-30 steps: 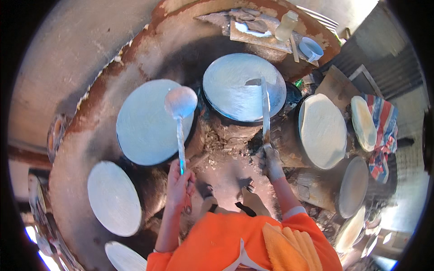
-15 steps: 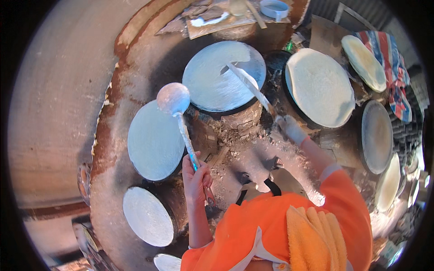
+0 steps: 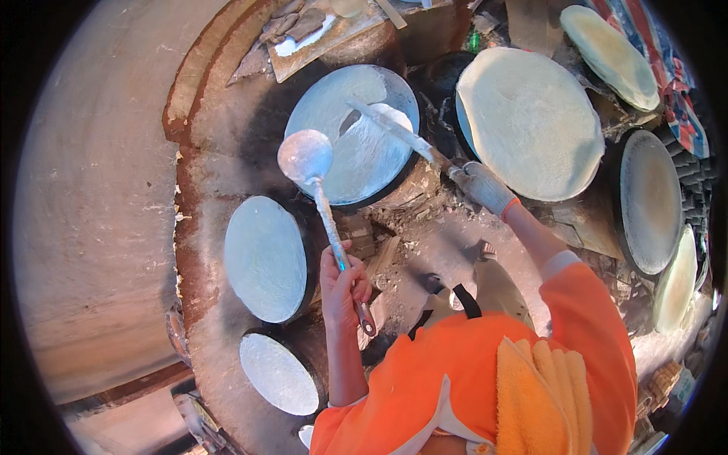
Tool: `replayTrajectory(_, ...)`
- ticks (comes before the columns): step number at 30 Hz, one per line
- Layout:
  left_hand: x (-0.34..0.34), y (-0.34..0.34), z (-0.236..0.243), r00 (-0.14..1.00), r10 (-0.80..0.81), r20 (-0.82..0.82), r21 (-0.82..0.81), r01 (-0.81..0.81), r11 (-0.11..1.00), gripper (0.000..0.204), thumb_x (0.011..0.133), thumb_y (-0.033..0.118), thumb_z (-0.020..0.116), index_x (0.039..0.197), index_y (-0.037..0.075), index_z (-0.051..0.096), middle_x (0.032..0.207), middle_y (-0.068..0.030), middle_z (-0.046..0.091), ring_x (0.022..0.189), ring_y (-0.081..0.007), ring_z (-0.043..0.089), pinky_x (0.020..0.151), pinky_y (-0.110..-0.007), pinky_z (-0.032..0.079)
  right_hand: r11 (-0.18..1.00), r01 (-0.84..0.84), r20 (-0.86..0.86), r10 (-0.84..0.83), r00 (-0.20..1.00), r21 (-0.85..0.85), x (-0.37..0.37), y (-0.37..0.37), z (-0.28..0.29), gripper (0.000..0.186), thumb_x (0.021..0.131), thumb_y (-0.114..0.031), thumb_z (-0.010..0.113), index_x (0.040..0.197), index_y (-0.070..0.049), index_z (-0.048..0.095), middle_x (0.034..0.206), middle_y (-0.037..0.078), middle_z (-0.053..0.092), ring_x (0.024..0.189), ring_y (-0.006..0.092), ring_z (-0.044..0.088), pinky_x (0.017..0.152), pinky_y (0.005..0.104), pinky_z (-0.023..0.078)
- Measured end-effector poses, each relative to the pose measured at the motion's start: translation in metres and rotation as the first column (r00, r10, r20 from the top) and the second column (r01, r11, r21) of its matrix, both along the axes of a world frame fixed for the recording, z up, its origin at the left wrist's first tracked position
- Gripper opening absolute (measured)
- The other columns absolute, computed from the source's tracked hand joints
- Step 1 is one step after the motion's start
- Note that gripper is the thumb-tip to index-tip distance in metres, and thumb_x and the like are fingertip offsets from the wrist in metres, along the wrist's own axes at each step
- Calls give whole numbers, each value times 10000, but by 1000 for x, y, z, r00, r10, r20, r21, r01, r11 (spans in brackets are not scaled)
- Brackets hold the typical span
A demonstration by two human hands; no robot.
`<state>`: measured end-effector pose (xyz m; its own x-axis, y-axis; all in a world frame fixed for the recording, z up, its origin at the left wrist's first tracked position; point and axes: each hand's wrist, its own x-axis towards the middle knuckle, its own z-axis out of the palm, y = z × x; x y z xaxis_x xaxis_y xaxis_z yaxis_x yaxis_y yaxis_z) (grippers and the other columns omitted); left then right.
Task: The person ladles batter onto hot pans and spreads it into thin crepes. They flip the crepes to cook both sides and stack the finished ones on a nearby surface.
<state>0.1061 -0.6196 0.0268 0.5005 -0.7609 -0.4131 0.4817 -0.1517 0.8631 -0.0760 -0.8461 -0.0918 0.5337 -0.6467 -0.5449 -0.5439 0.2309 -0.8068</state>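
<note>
My bare left hand (image 3: 345, 284) is closed round the handle of a large batter-coated ladle (image 3: 305, 155), whose bowl hangs over the lower left edge of the centre griddle. My right hand (image 3: 482, 189), in a pale knitted glove, grips a long flat scraper (image 3: 402, 133). Its blade reaches across that round griddle (image 3: 307, 114) and lies at a sheet of pale batter (image 3: 368, 171), beside a dark gap in it. To the right, a large pale flatbread (image 3: 531, 121) covers most of another griddle, its edge lifted at the left.
More batter-coated griddles (image 3: 265, 258), (image 3: 279, 373) curve down my left, and a grey griddle (image 3: 648, 201) is at right. An oval flatbread (image 3: 607, 57) lies by a striped cloth (image 3: 686, 106). A board (image 3: 326, 38) with cloths is at the back, a pale wall (image 3: 98, 205) at left.
My view has swung rightward. My right hand and scraper have moved out to the right, the blade now slanting across the centre griddle. The ladle's bowl has shifted onto that griddle's edge.
</note>
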Motion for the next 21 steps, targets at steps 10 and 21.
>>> replayTrajectory(10,40,-10,-13,985,-109,-137,24,114,993,364,783,-42,447,1124,62,373,694,-46,450,368,-50,308,335,-181,262,744,-215,-489,-168,856,-633,89,-22,-10,308,917,-238,390,1037,-48,601,908,185,618,840,302,629,697,389,520)
replayTrajectory(21,97,3,-27,918,-312,-246,-126,289,949,237,895,95,469,1125,69,418,643,-26,462,361,-42,305,320,-185,265,752,-401,-744,-175,645,-524,85,1,-27,569,913,-228,388,1402,-351,125,1052,166,548,883,307,625,658,449,531)
